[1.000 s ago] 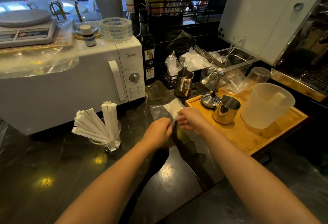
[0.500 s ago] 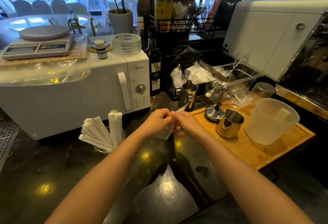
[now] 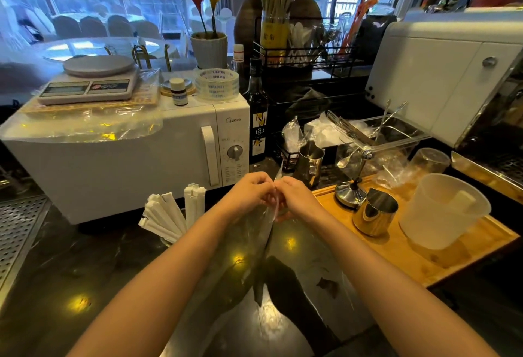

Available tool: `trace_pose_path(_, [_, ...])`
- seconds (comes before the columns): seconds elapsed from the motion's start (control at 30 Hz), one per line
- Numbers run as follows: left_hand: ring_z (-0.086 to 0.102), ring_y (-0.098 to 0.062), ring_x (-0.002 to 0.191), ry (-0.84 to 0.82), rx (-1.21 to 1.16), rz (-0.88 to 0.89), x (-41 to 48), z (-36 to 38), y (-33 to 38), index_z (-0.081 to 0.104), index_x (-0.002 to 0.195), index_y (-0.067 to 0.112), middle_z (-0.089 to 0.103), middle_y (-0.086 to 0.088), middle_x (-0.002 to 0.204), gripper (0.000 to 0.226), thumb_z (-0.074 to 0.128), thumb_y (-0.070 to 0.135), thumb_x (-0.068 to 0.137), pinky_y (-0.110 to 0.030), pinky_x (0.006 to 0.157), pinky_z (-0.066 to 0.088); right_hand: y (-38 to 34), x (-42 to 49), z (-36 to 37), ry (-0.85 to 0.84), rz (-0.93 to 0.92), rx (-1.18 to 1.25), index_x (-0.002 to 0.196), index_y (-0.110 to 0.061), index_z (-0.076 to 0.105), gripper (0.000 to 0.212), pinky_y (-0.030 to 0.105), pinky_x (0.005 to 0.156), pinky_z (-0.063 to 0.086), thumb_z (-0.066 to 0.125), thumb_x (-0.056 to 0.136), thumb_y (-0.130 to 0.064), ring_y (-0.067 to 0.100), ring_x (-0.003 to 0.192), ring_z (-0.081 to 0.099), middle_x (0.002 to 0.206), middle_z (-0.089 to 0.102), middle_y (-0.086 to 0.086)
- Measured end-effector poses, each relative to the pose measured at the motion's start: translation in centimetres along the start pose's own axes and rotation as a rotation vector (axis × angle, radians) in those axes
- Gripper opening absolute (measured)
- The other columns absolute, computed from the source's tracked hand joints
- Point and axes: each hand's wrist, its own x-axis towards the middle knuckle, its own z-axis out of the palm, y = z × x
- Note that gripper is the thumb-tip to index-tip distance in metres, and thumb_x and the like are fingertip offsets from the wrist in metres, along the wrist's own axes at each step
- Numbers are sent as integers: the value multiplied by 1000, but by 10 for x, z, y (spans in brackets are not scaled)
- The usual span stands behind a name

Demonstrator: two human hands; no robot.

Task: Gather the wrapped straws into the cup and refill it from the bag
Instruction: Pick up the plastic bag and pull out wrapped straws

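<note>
As the clear, thin plastic bag hung from both hands above the dark glossy desk, it looked nearly weightless, limp and slick, a thing that would crumple rather than hold a shape. The left hand and the right hand met knuckle to knuckle at the middle of the view, their fingers pinched shut on the bag's upper edge, one side each. In my judgement that top seam was the right place to hold it: a firm fingertip pinch on each film layer, pulled apart gently, since the film could slip or tear. Whether straws remained inside could not be told.

At ten o'clock from the hands, near them, the white paper-wrapped straws stood fanned in a small clear cup, mostly hidden behind the left forearm. They looked light, stiff enough to stand, yet easily bent; best gathered as a bundle around the middle. Farther off at eleven o'clock sat a white boxy microwave.
</note>
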Motion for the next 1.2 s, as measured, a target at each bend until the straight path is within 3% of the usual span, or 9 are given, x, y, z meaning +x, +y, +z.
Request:
trace_pose_path(0.13, [56, -12, 68, 7, -108, -17, -4, -2, -7, 53, 69, 15, 56, -2, 69, 25, 45, 7, 91, -24, 72, 48, 0, -2, 3, -22, -47, -47, 79, -14, 49, 26, 25, 53, 50, 33, 98, -21, 15, 65, 56, 74, 53, 3])
trace_pose_path(0.23, [54, -12, 64, 41, -100, -36, -6, -3, -11, 53, 69, 15, 55, -2, 67, 24, 44, 10, 91, -25, 68, 46, 2, -1, 7, -10, -79, -89, 72, -19, 48, 29, 31, 64, 48, 34, 98, -21, 22, 75, 56, 74, 52, 3])
trace_pose_path(0.3, [53, -10, 59, 57, -70, -57, -8, -3, -11, 52, 67, 16, 53, -1, 64, 27, 43, 17, 92, -23, 64, 45, 2, -1, 12, -19, -95, -101, 73, -19, 49, 29, 33, 67, 46, 35, 97, -20, 24, 78, 55, 73, 51, 3])
trace_pose_path(0.47, [46, -8, 47, -14, -22, -133, -10, 0, -13, 56, 66, 14, 55, 0, 57, 46, 33, 41, 96, -18, 50, 38, 1, -4, 18, -42, -126, -106, 88, -5, 60, 27, 27, 57, 47, 36, 96, -15, 24, 68, 60, 74, 60, 12])
trace_pose_path(0.57, [39, -10, 45, -28, -151, -208, -11, 1, -17, 48, 55, 15, 47, -1, 51, 51, 31, 37, 97, -21, 49, 32, 1, -5, 19, -68, -106, -54, 66, -17, 52, 35, 16, 44, 39, 37, 98, -17, 9, 47, 52, 60, 55, 4])
trace_pose_path(0.7, [38, -10, 44, -96, -339, -165, -13, 2, -18, 46, 55, 14, 49, 6, 43, 48, 30, 29, 98, -22, 48, 31, 4, -6, 17, -29, -82, 67, 58, -15, 47, 38, 13, 41, 38, 40, 96, -14, -1, 34, 45, 46, 49, -4])
trace_pose_path(0.8, [39, -6, 38, -93, -422, -141, -14, 5, -17, 46, 57, 13, 48, 6, 37, 46, 31, 26, 98, -18, 44, 31, 5, -9, 17, -18, -57, 217, 59, -12, 48, 37, 10, 39, 42, 38, 95, -8, 0, 36, 52, 36, 54, -8])
trace_pose_path(0.97, [38, -7, 39, -64, -436, -132, -13, 11, -21, 46, 56, 15, 44, 6, 42, 44, 35, 25, 97, -17, 42, 33, 12, -11, 19, -28, -32, 331, 63, -10, 51, 37, 13, 38, 46, 35, 96, -6, 2, 36, 57, 38, 59, -6])
trace_pose_path(1.2, [39, -12, 51, 12, -385, -97, -19, 18, -20, 45, 59, 15, 41, -2, 55, 37, 35, 20, 95, -25, 57, 36, 24, -10, 20, 77, 4, 398, 64, -10, 53, 31, 19, 48, 46, 43, 93, -8, 7, 45, 55, 49, 58, -4])
